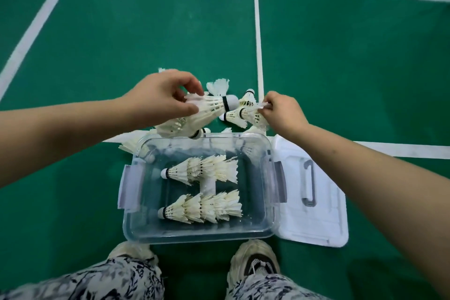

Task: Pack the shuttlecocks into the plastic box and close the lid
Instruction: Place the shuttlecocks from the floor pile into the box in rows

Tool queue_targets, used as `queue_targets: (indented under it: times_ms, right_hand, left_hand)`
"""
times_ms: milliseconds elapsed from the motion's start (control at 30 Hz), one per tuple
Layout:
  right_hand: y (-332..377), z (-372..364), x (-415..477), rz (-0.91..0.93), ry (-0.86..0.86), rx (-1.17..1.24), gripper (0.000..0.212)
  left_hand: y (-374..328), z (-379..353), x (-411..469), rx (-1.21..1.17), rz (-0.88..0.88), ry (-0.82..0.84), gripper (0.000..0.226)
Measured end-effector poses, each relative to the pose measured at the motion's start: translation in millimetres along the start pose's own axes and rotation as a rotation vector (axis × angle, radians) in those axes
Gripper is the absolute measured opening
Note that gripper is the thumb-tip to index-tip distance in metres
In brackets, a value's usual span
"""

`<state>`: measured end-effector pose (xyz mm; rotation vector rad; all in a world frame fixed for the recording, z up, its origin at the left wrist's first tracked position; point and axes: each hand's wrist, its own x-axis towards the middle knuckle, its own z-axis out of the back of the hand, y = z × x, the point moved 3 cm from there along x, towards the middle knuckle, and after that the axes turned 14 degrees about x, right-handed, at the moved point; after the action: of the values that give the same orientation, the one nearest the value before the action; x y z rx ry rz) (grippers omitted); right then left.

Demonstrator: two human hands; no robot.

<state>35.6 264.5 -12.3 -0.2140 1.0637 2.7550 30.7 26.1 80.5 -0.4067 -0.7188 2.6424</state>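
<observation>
A clear plastic box [267,202] stands open on the green floor in front of my feet. Inside lie two nested rows of white shuttlecocks, an upper row [202,170] and a lower row [202,207]. Beyond the box's far edge my left hand [160,97] grips a shuttlecock [214,103] by its feathers, its cork pointing right. My right hand [282,112] pinches the feathers of another shuttlecock [237,114], whose cork points left. More loose shuttlecocks [219,86] lie on the floor behind them. The white lid [316,192] lies flat to the right of the box.
White court lines [258,44] cross the green floor [146,31] beyond and beside the box. My two shoes [255,258] and patterned trousers are at the near edge, just below the box. Grey latches [129,187] hang on the box's left and right sides.
</observation>
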Motion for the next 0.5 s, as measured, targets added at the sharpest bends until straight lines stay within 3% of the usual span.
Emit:
queue_targets:
  times_ms: [233, 500]
  right_hand:
    - [17.0, 14.4, -21.7, -0.013, -0.093, 0.203, 0.013]
    - [33.7, 11.6, -47.7, 0.0, -0.05, 0.385, 0.02]
  left_hand:
    - [-8.1, -42.4, -28.0, 0.09, -0.056, 0.282, 0.027]
    - [7.0, -84.5, -30.7, -0.29, 0.216, 0.413, 0.018]
